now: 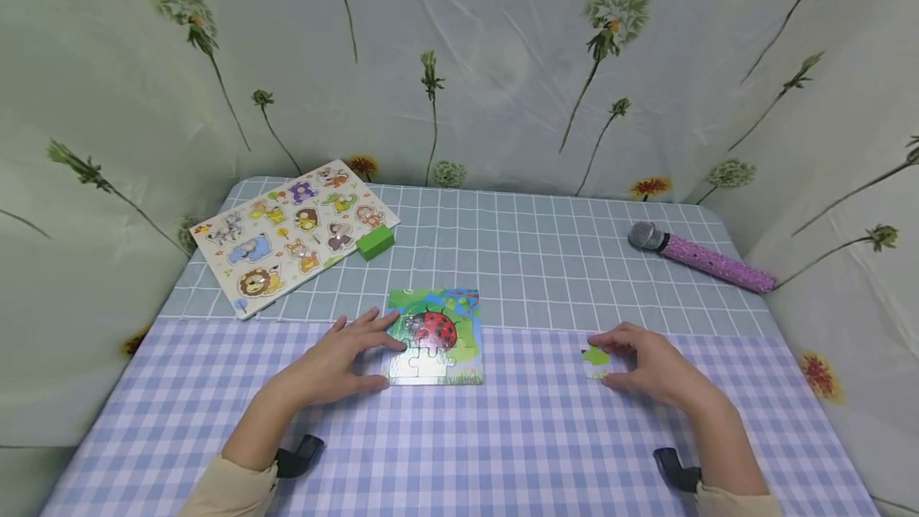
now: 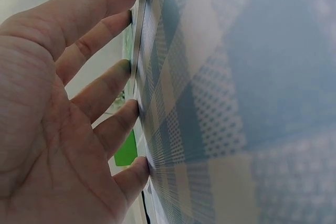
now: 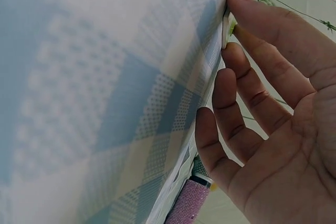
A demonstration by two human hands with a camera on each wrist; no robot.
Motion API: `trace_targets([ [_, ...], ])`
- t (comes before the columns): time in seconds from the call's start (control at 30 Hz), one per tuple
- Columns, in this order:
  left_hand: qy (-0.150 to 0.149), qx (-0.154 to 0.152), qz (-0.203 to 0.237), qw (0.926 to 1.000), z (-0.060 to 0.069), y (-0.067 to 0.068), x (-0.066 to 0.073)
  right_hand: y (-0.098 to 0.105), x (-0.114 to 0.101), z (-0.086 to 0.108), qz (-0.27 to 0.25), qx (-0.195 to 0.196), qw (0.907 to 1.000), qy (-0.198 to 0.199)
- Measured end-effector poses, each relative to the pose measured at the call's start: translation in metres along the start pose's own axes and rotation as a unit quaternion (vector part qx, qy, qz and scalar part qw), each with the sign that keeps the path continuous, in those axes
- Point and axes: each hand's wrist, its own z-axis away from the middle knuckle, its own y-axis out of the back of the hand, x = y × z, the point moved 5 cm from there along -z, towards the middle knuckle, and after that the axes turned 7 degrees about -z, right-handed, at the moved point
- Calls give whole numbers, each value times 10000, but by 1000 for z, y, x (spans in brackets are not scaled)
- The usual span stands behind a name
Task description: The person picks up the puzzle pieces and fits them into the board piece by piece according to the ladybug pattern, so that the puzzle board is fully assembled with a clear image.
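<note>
A square ladybug jigsaw puzzle lies on the checked cloth near the middle of the table. My left hand rests at its left side with fingers spread, the fingertips on or beside its left edge and the thumb at the lower left corner. Pale glare covers the lower left of the picture. To the right, apart from the puzzle, a small green and white puzzle piece is at the cloth. My right hand pinches that piece between thumb and index finger; in the right wrist view the other fingers curl loosely beside it.
An animal peg-puzzle board lies at the back left, with a green block at its right edge. A pink glittery microphone lies at the back right. A flower-printed curtain hangs behind the table.
</note>
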Motion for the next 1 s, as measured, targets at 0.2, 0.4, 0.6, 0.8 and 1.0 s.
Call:
trace_targets([
  [0.2,-7,36,-45,10000,1,-1,0,-1,-2,1,-4,43,9999,120],
  [0.4,17,3,-16,10000,2,0,1,-1,-3,-1,68,82,9996,273],
  [0.6,-30,64,24,10000,2,1,1,-1,-6,-5,234,112,9988,410],
  [0.8,82,-58,-20,9999,1,1,1,-2,-9,-8,350,-53,9986,397],
  [1.0,71,-74,-38,9999,0,0,1,-5,-17,-16,450,-161,9972,579],
])
